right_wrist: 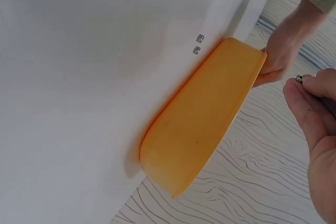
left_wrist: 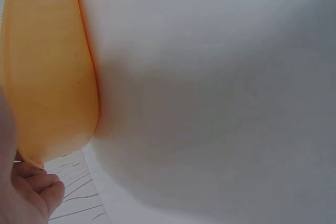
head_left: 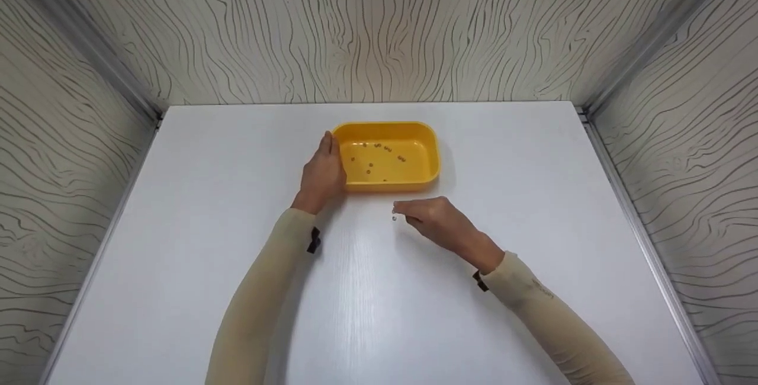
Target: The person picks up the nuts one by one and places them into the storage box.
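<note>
A yellow plastic tub [head_left: 391, 186] sits on the white table, with several small metal nut-like pieces [head_left: 401, 159] scattered over its floor. My left hand [head_left: 323, 175] grips the tub's left end; in the left wrist view its curled fingers [left_wrist: 39, 187] show past the tub's corner. Just in front of the tub, my right hand [head_left: 441, 222] pinches one small shiny metal piece [right_wrist: 299, 78] between thumb and fingertip. Beneath those fingertips, two more such pieces [right_wrist: 197, 50] lie on the table close to the tub's front wall.
The white table [head_left: 509, 154] runs back to a wood-patterned wall [head_left: 379, 29]. Similar side panels [head_left: 704, 195] with metal rails [head_left: 645, 231] border it left and right. Both sleeves carry a dark wrist strap [head_left: 314, 240].
</note>
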The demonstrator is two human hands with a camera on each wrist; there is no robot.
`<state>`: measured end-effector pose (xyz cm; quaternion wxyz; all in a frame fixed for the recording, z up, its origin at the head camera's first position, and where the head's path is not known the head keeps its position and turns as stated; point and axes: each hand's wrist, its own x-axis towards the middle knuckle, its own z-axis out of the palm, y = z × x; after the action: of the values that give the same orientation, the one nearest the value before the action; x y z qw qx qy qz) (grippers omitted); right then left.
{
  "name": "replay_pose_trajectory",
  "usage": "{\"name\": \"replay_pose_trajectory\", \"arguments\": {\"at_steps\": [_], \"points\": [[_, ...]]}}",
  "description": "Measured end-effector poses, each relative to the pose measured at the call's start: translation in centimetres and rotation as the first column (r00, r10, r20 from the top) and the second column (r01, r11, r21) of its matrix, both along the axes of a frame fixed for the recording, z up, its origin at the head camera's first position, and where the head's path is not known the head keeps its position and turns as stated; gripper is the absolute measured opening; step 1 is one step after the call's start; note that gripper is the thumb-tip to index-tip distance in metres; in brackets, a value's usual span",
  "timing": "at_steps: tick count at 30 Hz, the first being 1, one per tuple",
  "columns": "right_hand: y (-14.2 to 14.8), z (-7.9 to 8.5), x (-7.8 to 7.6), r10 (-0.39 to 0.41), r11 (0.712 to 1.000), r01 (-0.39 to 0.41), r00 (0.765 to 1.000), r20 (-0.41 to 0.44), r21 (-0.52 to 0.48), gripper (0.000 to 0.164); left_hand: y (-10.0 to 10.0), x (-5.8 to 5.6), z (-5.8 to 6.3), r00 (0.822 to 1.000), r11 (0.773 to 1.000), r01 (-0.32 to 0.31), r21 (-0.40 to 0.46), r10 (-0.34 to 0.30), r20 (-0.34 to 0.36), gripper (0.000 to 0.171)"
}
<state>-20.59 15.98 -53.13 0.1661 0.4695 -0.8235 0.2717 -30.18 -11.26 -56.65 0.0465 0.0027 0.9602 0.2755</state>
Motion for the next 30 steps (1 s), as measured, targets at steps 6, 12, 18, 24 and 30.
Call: {"name": "replay_pose_trajectory", "arguments": {"at_steps": [6,12,18,24,30], "points": [[0.7,1.1,-0.6,-0.1,0.988,0.109,0.991,0.088,-0.105,0.032,0.0,0.2,-0.1,0.999,0.998,0.025,-0.066,-0.028,-0.041,0.061],[0.5,2.3,-1.2,-0.098,0.947,0.178,0.953,0.287,-0.268,0.025,0.0,0.3,-0.2,0.994,0.99,0.042,-0.134,-0.056,-0.099,0.062],[0.0,2.7,-2.3,-0.053,0.877,0.255,0.893,0.447,-0.406,0.017,0.0,0.1,-0.2,0.998,0.998,0.022,-0.056,-0.026,-0.058,0.06],[-0.2,2.4,-4.1,0.044,0.781,0.379,0.76,0.649,-0.497,0.016,-0.1,0.0,-0.1,1.0,0.999,-0.018,0.041,0.018,-0.008,0.061],[-0.5,2.0,-6.0,0.092,0.715,0.484,0.65,0.754,-0.504,0.022,-0.2,0.2,-0.1,0.998,0.997,0.035,-0.071,-0.039,-0.05,0.061]]}}
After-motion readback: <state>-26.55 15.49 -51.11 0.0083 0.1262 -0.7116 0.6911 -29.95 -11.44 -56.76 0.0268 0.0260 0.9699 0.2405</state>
